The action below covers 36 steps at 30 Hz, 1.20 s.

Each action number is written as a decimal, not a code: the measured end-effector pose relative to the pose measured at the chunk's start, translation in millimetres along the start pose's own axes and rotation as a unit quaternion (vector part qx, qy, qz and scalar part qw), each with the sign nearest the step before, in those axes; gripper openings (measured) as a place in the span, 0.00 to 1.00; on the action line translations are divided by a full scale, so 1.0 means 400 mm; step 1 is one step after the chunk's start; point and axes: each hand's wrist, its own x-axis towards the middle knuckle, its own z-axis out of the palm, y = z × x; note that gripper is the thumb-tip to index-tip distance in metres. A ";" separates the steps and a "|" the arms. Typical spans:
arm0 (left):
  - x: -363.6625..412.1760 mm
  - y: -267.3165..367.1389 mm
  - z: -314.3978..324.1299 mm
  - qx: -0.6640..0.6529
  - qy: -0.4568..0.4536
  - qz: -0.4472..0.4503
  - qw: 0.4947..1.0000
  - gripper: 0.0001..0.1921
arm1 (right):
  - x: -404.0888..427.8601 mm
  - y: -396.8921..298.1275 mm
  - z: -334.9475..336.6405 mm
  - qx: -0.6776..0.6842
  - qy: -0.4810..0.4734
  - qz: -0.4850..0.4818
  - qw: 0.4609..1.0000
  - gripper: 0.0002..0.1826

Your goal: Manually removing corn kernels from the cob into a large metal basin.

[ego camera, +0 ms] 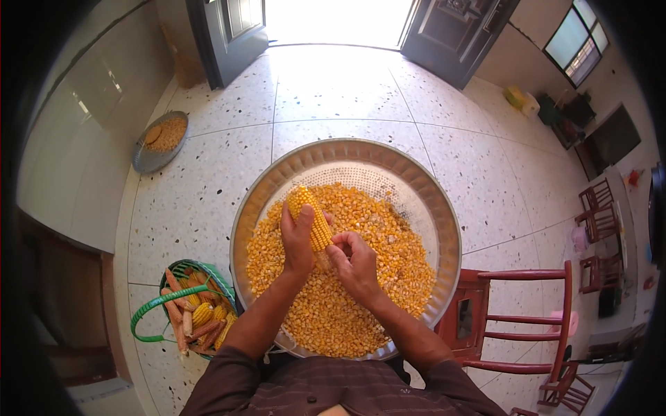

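A yellow ear of corn (310,218) is held in my left hand (298,236), tilted over a large round metal sieve pan (346,150). The fingers of my right hand (355,260) pinch at the ear's lower end, where the kernels are gone and bare cob shows. Loose corn kernels (338,317) cover most of the pan's perforated bottom, which is bare near its far side. The pan rests in front of my body.
At the left stands a green woven basket (151,309) with corn ears and bare cobs (179,296). A basin of kernels (151,161) lies by the left wall. A red wooden chair (525,318) is at the right. Double doors (442,39) stand ajar ahead.
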 end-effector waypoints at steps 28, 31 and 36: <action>0.033 0.020 -0.036 -0.120 -0.038 -0.148 0.981 0.19 | 0.017 -0.032 -0.026 -0.097 0.043 -0.160 0.981 0.04; 0.024 0.022 -0.027 -0.116 -0.044 -0.102 0.987 0.19 | 0.017 -0.025 -0.019 -0.121 0.047 -0.195 0.972 0.06; 0.009 0.039 -0.012 -0.071 -0.044 -0.034 0.996 0.17 | 0.024 -0.008 -0.004 0.057 0.005 0.017 0.998 0.06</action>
